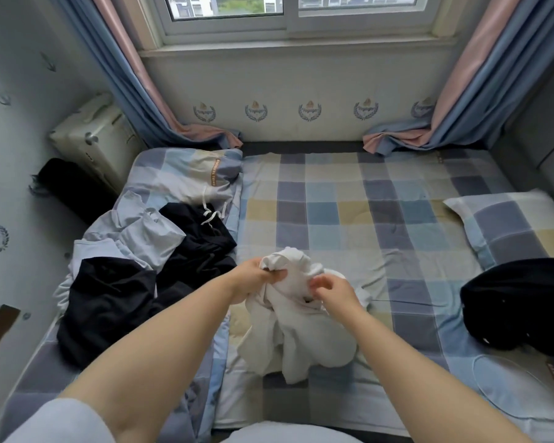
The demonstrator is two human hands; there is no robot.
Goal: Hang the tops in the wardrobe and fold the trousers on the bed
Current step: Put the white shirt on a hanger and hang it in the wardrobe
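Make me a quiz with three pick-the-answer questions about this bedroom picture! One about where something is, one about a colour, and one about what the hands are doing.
1. Where is the pile of dark and pale clothes?
A. on the bed's left side
B. on the windowsill
C. on the checked pillow at the right

2. What colour is the garment being held?
A. red
B. white
C. green

3. What are the hands doing?
A. both lie flat on the bed
B. only one touches the cloth
C. both grip the garment

Answers:
1 A: the clothes pile lies left of the person on the bed.
2 B: the white garment hangs in a bunch.
3 C: the left hand and right hand each pinch its top.
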